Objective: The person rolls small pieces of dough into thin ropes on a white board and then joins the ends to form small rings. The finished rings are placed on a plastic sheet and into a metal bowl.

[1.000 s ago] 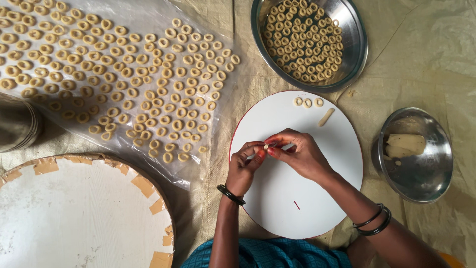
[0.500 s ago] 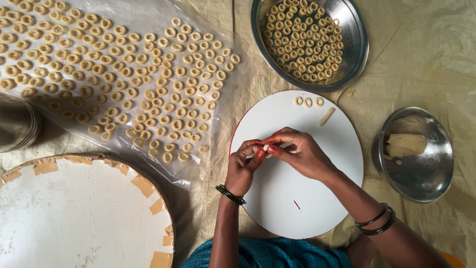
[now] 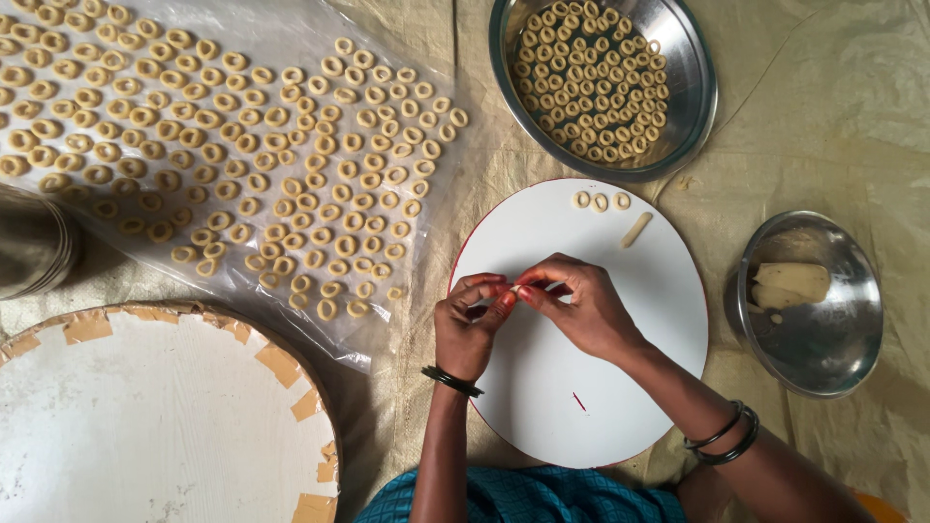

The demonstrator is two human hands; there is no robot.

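Head view looks straight down on your two hands meeting over the white round board (image 3: 581,387). Your left hand (image 3: 470,324) comes up from below with the wrist bent slightly inward, a dark bangle at the wrist, its fingers curled and thumb and forefinger pinched together at the tips. Your right hand (image 3: 581,305) reaches in from the lower right, forearm slanting across the board, two dark bangles on the wrist, fingers bent over and closing toward the left fingertips. Between the two sets of fingertips you are pinching a small piece of pale dough (image 3: 512,288), held just above the board near its middle; its exact shape is too small to tell.

At the far edge of the board lie three small dough rings (image 3: 601,200) in a row, with a short dough stick (image 3: 635,230) just beside them. Beyond the board stands a steel bowl (image 3: 699,107) filled with rings. To your right a smaller steel bowl (image 3: 823,358) holds a lump of dough (image 3: 791,284). On your left, a clear plastic sheet (image 3: 291,39) carries many rings laid out in rows.
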